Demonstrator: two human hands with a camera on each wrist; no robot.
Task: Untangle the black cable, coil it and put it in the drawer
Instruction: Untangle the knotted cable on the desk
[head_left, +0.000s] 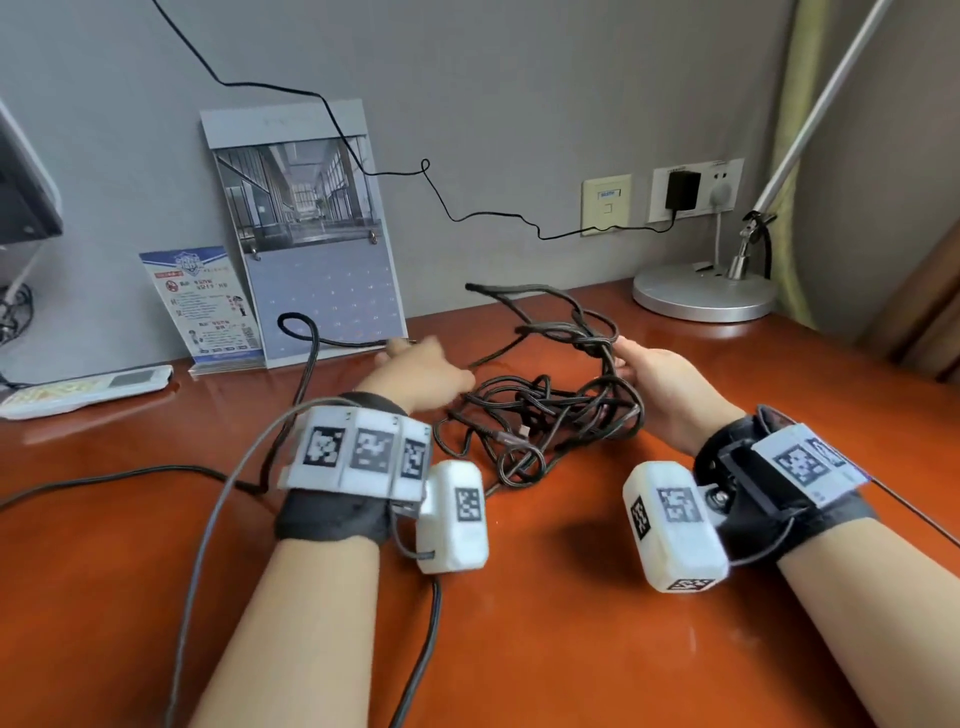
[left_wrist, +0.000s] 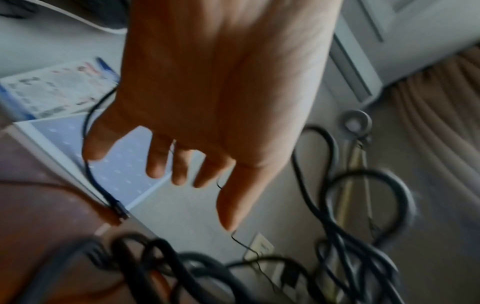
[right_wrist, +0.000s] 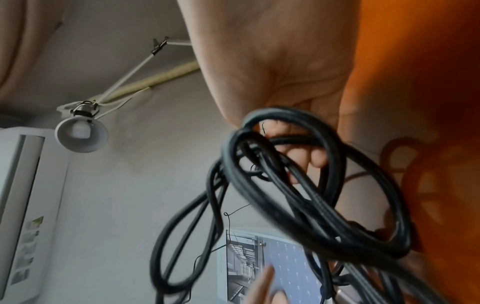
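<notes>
Gripping a knotted bunch of the black cable (head_left: 566, 395), with fingers curled through the loops as the wrist view shows: the right hand (head_left: 657, 379), raised a little over the desk (head_left: 545, 649) so that part of the tangle hangs from it. Reaching forward with fingers relaxed and spread, holding nothing: the left hand (head_left: 418, 371), blurred, just beside the left edge of the tangle and over a strand that runs toward the wall.

Spread between the two hands, most of the cable, partly lifted and partly lying on the red-brown wood, with one plug end (head_left: 511, 434) showing near the front of the heap. Looping off to the left past the left wrist, one long strand of the same cable.

Leaning against the grey wall behind the left hand, a calendar (head_left: 311, 234) and a small printed card (head_left: 208, 306). Lying at the far left, a white remote (head_left: 88, 387). Standing at the back right, a round lamp base (head_left: 704, 293). Plugged into the wall socket above it, a black adapter (head_left: 683, 189) with its thin wire trailing across the wall.
</notes>
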